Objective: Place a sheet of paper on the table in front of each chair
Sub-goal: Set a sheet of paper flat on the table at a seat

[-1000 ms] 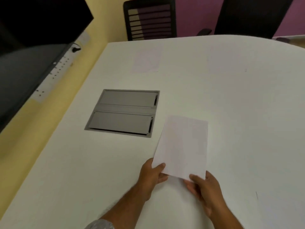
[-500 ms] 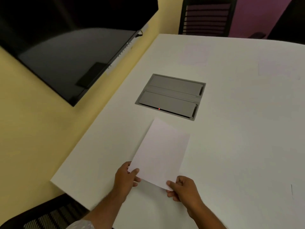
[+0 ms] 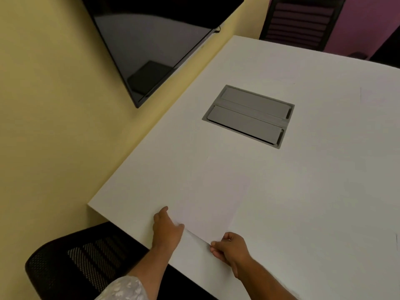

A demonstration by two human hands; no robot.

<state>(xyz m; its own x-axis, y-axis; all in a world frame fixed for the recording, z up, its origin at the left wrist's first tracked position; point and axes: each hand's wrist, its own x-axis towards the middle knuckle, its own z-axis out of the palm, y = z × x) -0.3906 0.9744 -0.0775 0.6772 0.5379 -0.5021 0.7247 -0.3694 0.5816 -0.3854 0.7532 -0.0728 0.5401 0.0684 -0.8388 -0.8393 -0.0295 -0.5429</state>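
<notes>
A white sheet of paper lies nearly flat on the white table, close to its near-left corner. My left hand pinches the sheet's near-left corner. My right hand pinches its near-right corner. A black mesh chair stands just below that table corner, beside my left arm. Another black chair stands at the table's far side. A faint second sheet lies at the far right of the table.
A grey cable box with two lids is set into the table beyond the sheet. A large black screen hangs on the yellow wall at the left. The table's left edge runs diagonally along that wall.
The view has swung left and down. The sheet has come down from tilted in the air to almost flat by the table's near-left corner, with both hands still on its near corners.
</notes>
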